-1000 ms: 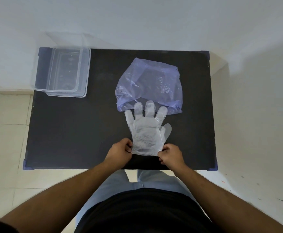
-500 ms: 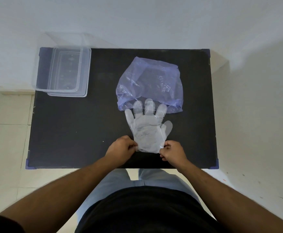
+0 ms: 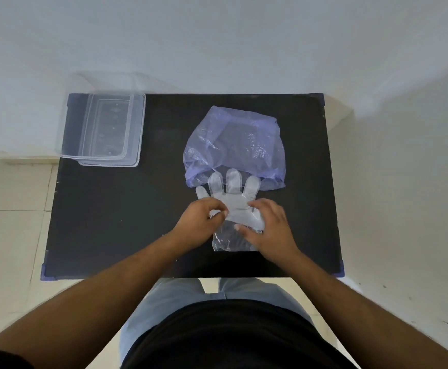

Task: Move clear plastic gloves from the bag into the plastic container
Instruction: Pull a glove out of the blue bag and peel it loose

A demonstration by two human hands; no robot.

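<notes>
A clear plastic glove lies flat on the black table, its fingertips overlapping the mouth of the purple plastic bag. My left hand pinches the glove's left edge near the palm. My right hand grips the right side, and the cuff end is folded up over the palm. A thin clear layer stays flat on the table below the fold. The clear plastic container stands open at the table's far left corner, apart from both hands.
The table stands against a white wall at the back, with tiled floor to the left and right. My legs and dark shirt fill the view just below the table's near edge.
Both hands have moved away from me, from the glove's cuff corners up to its palm, carrying the cuff end over so the glove is folded. The bag and container have not moved.
</notes>
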